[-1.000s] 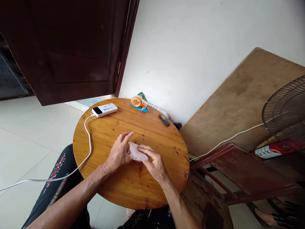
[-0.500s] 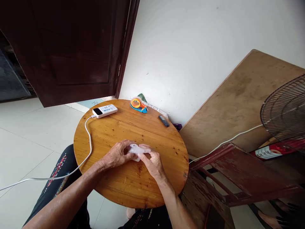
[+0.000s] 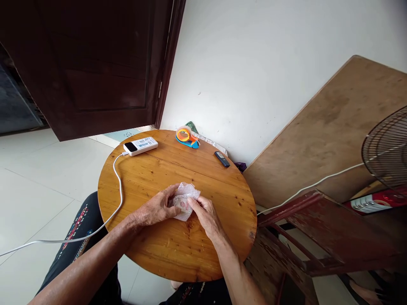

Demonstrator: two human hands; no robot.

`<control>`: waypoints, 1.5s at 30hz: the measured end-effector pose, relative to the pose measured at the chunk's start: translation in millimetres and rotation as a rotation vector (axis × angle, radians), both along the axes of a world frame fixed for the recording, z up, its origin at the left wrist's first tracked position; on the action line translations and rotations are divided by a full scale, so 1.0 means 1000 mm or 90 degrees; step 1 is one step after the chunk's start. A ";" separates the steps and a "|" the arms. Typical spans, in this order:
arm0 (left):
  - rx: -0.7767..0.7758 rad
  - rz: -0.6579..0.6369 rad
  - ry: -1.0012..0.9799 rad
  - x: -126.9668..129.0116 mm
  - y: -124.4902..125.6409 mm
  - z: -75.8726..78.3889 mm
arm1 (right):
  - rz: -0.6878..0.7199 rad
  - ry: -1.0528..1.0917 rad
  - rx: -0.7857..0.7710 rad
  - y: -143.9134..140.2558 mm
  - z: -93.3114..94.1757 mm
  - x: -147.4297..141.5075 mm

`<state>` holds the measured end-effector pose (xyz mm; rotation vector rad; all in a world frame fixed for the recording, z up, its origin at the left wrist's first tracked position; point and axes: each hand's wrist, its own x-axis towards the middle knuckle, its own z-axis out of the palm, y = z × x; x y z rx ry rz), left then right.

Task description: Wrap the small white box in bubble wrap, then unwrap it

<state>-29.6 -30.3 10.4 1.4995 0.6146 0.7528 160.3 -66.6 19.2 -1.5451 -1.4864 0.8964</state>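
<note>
Plastic bag, crumpled, lies mid-tabletop, its long axis running near-left to far-right. I see my left hand and right hand both pinching its edges.

Both forearms are bare, with no sleeves, watch or bracelet showing. The left hand and right hand wear no gloves or rings. On the legs are dark trousers patterned with small red and light motifs.
</note>
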 end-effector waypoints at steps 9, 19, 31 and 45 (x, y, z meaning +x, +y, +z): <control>0.003 0.002 -0.025 0.002 0.005 -0.012 | 0.063 0.023 0.009 0.008 -0.006 -0.003; -0.053 -0.035 -0.080 0.005 0.004 0.000 | -0.123 -0.037 0.133 -0.020 0.007 0.020; -0.029 -0.057 -0.081 0.003 0.005 0.002 | 0.037 -0.212 0.162 -0.018 0.020 -0.001; -0.077 -0.114 -0.128 0.003 0.004 0.001 | 0.113 -0.133 0.034 -0.012 0.017 0.005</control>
